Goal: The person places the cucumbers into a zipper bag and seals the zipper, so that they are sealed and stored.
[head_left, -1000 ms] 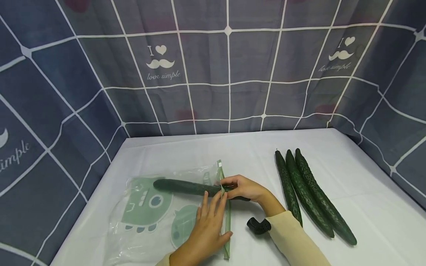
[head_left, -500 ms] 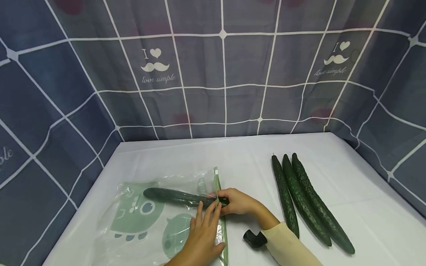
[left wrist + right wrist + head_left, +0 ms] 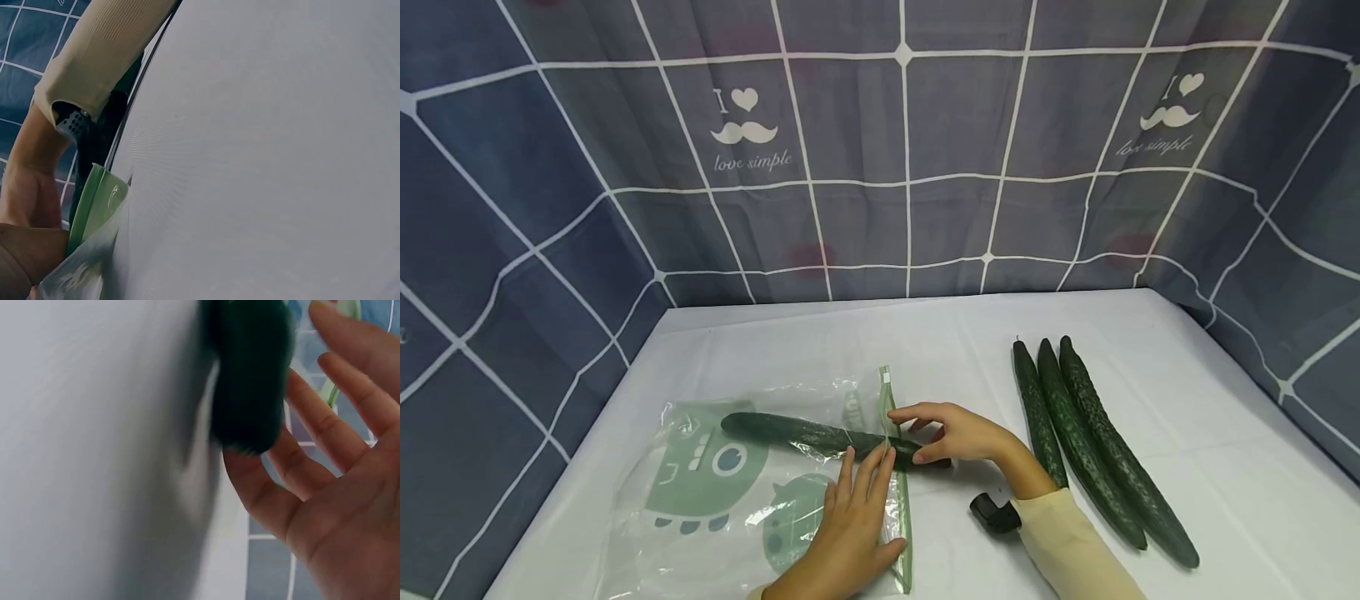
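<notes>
A dark green cucumber [image 3: 790, 432] lies mostly inside a clear zip bag [image 3: 632, 508] with green cartoon prints. Its stub end sticks out past the bag's green zip edge [image 3: 904, 533]. My left hand [image 3: 850, 521] lies flat on the bag, fingers straight, fingertips at the bag mouth beside the cucumber. Over the protruding end is my right hand [image 3: 958, 433], fingers loosely bent and spread. In the right wrist view the blurred cucumber end [image 3: 250, 375] sits in front of the fingers, with the thumb apart from it. The left wrist view catches the green zip strip [image 3: 94, 206] near the hand.
Three more cucumbers lie side by side on the right: a left one [image 3: 1037, 408], a middle one [image 3: 1086, 442] and a right one [image 3: 1127, 458]. The white tabletop [image 3: 955, 333] is backed by a grey-blue checked curtain [image 3: 865, 167]. A black wrist device [image 3: 995, 514] hangs below my right sleeve.
My right hand gripped the cucumber's end at the bag mouth; its fingers have now loosened and shifted right, exposing the stub. The cucumber moved slightly left into the bag. The left hand keeps its place.
</notes>
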The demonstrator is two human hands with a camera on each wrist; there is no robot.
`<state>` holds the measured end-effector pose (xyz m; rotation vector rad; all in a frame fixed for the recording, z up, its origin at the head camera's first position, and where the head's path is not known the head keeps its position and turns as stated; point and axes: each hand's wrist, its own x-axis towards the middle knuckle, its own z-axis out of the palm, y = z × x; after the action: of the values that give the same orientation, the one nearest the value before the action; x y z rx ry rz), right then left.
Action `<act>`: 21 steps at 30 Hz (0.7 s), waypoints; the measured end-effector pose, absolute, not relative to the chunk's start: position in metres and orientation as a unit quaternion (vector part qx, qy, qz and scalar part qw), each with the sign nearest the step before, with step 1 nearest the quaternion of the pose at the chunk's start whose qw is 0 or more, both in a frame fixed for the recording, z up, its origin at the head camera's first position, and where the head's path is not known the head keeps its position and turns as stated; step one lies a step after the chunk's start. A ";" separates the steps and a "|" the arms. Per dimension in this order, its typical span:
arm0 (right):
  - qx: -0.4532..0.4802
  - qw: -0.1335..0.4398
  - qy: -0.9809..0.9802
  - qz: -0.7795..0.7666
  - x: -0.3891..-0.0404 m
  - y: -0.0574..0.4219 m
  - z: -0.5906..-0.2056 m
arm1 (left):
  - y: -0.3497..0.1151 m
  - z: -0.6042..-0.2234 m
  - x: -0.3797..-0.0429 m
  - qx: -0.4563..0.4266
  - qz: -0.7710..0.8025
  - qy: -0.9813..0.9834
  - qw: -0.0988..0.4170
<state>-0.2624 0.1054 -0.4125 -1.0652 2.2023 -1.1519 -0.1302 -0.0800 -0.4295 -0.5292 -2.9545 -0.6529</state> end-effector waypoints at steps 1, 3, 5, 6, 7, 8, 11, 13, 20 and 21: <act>-0.382 0.222 0.793 -0.419 -0.263 0.108 -0.414 | -0.080 -0.429 -0.130 -0.173 -0.214 -0.961 0.034; -0.377 0.231 0.794 -0.418 -0.262 0.112 -0.417 | -0.080 -0.429 -0.131 -0.175 -0.216 -0.960 0.030; -0.374 0.236 0.798 -0.409 -0.262 0.115 -0.419 | -0.080 -0.429 -0.131 -0.176 -0.218 -0.959 0.029; -0.375 0.238 0.801 -0.401 -0.261 0.116 -0.419 | -0.080 -0.428 -0.131 -0.177 -0.218 -0.959 0.029; -0.377 0.237 0.804 -0.393 -0.261 0.116 -0.420 | -0.081 -0.428 -0.132 -0.177 -0.218 -0.959 0.029; -0.381 0.235 0.808 -0.384 -0.261 0.115 -0.420 | -0.081 -0.428 -0.132 -0.178 -0.217 -0.959 0.030; -0.395 0.224 0.815 -0.360 -0.260 0.113 -0.421 | -0.082 -0.427 -0.132 -0.180 -0.215 -0.960 0.027; -0.402 0.212 0.819 -0.350 -0.260 0.112 -0.421 | -0.082 -0.427 -0.132 -0.184 -0.214 -0.959 0.025; -0.388 0.166 0.807 -0.412 -0.260 0.109 -0.420 | -0.081 -0.427 -0.131 -0.189 -0.208 -0.959 0.029; -0.383 0.160 0.804 -0.425 -0.259 0.108 -0.420 | -0.081 -0.427 -0.130 -0.190 -0.205 -0.960 0.032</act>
<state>-0.2593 0.1084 -0.4200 -1.0940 2.2982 -1.2153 -0.1304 -0.0811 -0.4269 -0.5848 -2.9543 -0.6323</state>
